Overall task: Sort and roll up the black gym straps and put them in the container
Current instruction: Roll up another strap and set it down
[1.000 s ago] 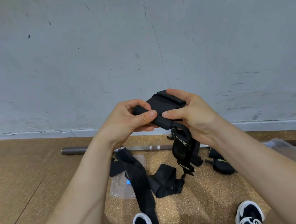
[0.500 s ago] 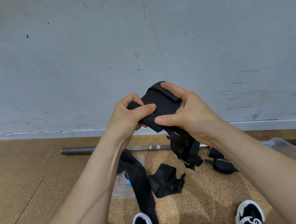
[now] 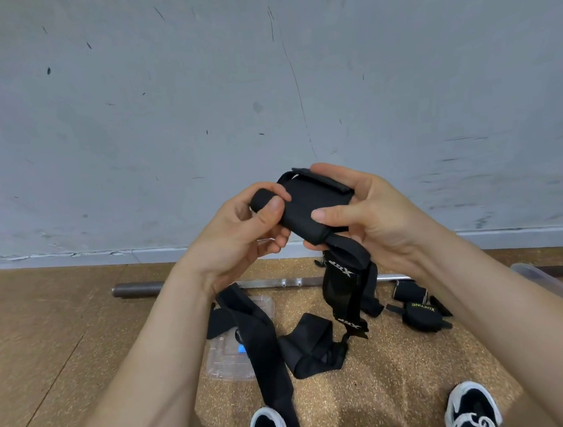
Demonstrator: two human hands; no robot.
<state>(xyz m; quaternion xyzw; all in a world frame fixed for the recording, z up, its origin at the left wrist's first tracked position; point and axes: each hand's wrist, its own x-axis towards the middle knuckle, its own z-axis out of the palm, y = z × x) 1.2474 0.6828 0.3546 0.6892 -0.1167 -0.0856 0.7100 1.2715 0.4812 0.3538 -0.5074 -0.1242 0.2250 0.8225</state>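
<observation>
While in two hands [image 3: 237,238] [image 3: 377,219], one strap [image 3: 310,203]

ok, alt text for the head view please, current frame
The left hand and right hand grip a partly rolled black strap before a grey wall, its printed tail hanging down. Below, loose black straps lie on the cork floor near a metal bar and a clear container.

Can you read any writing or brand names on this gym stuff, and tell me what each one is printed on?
"XUEYING": yellow-green letters, upside down from here, on the rolled black wrist wrap lying on the floor.
"XTEP", as best I can read it: white letters, printed twice, on the black strap tail hanging from the padded black strap held up.
Blue tag on the clear plastic item: too small to read.
</observation>
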